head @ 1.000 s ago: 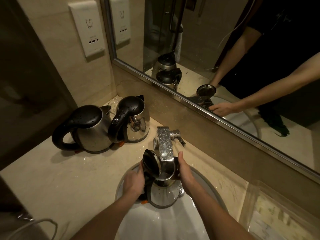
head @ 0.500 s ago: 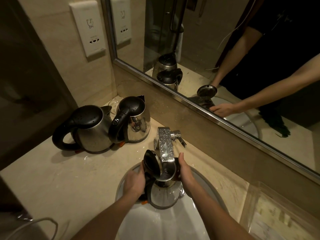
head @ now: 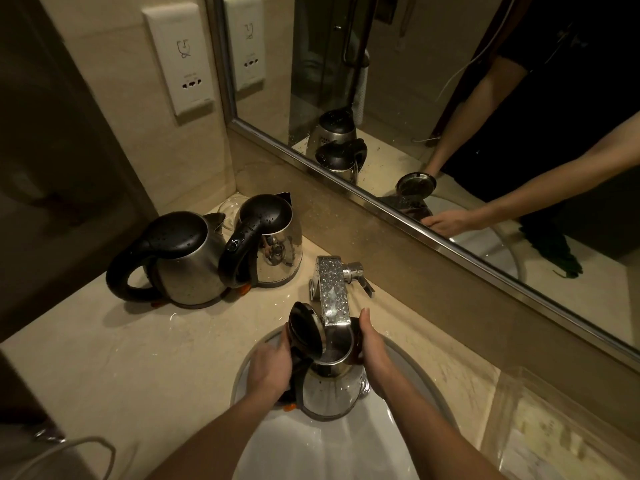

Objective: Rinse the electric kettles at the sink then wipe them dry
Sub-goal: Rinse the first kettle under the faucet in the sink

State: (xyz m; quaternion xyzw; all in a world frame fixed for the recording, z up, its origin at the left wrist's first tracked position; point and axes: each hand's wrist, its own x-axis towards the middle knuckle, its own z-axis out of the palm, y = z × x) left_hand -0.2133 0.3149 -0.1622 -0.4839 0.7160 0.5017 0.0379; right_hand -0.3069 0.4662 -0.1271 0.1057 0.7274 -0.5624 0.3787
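A steel electric kettle (head: 332,389) with its black lid (head: 306,327) flipped open sits over the white sink basin (head: 311,448), its mouth under the chrome faucet spout (head: 333,294). My left hand (head: 270,367) grips the kettle's black handle on its left side. My right hand (head: 374,351) lies flat against the kettle's right side with straight fingers. Two more steel kettles with black lids, a rounded kettle (head: 176,261) and a taller kettle (head: 266,244), stand on the counter at the back left, wet with drops.
The beige counter (head: 138,368) surrounds the basin. A wall mirror (head: 450,116) runs along the back right and a socket plate (head: 181,57) hangs on the left wall. A clear tray (head: 554,434) lies at the right. A cable (head: 62,452) loops at the lower left.
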